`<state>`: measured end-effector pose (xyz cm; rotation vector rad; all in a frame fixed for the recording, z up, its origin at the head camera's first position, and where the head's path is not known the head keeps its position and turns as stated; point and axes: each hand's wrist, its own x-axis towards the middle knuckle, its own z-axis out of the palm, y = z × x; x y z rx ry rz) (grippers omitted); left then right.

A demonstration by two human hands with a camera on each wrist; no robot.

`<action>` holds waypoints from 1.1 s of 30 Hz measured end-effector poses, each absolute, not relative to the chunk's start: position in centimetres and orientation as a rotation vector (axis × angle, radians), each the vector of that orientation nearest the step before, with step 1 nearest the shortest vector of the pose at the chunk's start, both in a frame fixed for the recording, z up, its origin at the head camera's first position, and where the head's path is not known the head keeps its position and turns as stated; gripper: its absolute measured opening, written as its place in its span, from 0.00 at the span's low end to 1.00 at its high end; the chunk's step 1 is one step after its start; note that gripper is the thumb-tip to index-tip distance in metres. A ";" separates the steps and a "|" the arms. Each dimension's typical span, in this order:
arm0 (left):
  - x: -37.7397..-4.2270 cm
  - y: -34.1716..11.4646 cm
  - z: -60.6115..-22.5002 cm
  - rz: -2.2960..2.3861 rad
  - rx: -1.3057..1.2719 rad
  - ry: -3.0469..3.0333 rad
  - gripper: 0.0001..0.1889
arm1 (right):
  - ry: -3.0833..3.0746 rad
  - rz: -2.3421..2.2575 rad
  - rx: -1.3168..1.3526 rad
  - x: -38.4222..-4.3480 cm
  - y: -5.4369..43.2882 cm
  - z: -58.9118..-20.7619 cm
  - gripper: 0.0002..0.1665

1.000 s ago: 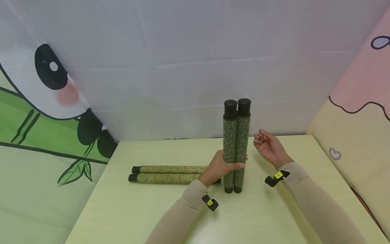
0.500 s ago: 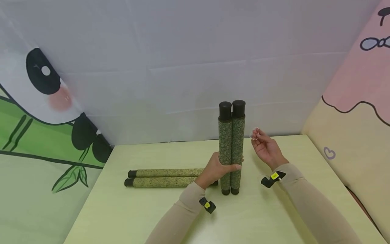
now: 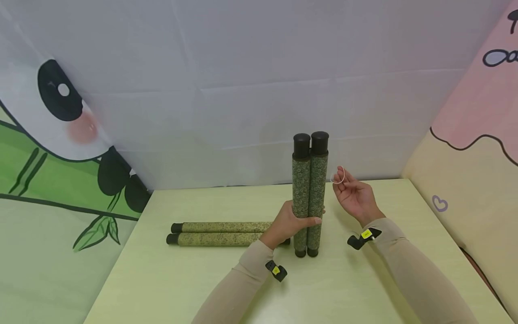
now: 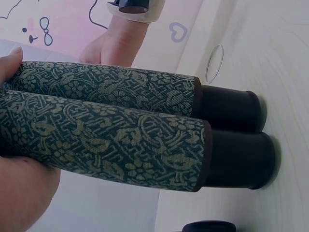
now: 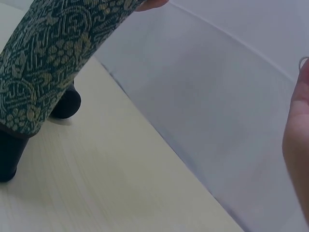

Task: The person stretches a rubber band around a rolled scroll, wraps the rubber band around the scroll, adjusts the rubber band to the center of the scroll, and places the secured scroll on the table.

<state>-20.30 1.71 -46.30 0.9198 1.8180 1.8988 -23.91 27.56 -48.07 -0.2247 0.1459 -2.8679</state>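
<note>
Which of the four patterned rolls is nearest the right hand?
In the head view, the rightmost upright dark-green fabric roll. Its dark-green twin is left of it, farther from the right hand; the two yellow-green rolls lie flat.

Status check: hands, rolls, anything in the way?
Left hand grips two dark green rolls upright, side by side. Right hand holds white loop, clear of rolls. Nothing seen between; second loop on table near their lower ends.

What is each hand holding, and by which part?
Left hand: two dark green, patterned, cylindrical fabric rolls, around their lower half. Right hand: thin white ring, in the fingers; exact spot unclear.
</note>
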 end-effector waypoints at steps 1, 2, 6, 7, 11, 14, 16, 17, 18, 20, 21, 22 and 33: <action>-20.3 1.7 -46.3 1.901 0.923 1.815 0.16 | 0.139 -2.865 -0.234 -23.9 27.5 -48.0 0.33; -20.3 1.7 -46.3 1.901 0.925 1.815 0.16 | 0.136 -2.862 -0.243 -23.8 27.5 -47.9 0.33; -20.3 1.7 -46.2 1.894 0.934 1.821 0.17 | 0.183 -2.860 -0.254 -23.8 27.2 -47.6 0.23; -20.4 1.7 -46.2 1.891 0.936 1.824 0.18 | 0.217 -2.864 -0.252 -23.8 27.1 -47.5 0.21; -20.5 1.7 -46.2 1.887 0.946 1.824 0.19 | 0.350 -2.872 -0.215 -23.9 26.8 -47.3 0.14; -20.6 1.7 -46.3 1.886 0.951 1.823 0.18 | 0.425 -2.867 -0.198 -23.9 26.7 -47.3 0.13; -20.6 1.7 -46.3 1.882 0.954 1.828 0.18 | 0.451 -2.860 -0.211 -23.9 26.7 -47.3 0.16; -20.6 1.7 -46.3 1.880 0.953 1.829 0.18 | 0.465 -2.860 -0.214 -23.8 26.7 -47.3 0.17; -20.6 1.8 -46.3 1.876 0.954 1.834 0.18 | 0.475 -2.859 -0.214 -23.8 26.7 -47.3 0.19; -20.6 1.8 -46.2 1.871 0.951 1.838 0.18 | 0.489 -2.861 -0.210 -23.7 26.7 -47.3 0.22; -20.6 1.8 -46.2 1.870 0.951 1.838 0.18 | 0.489 -2.861 -0.206 -23.7 26.7 -47.4 0.24; -20.6 1.8 -46.2 1.871 0.950 1.834 0.18 | 0.498 -2.863 -0.196 -23.6 26.7 -47.4 0.25; -20.6 1.7 -46.2 1.889 0.932 1.847 0.18 | 0.281 -2.815 -0.324 -23.5 26.7 -47.6 0.28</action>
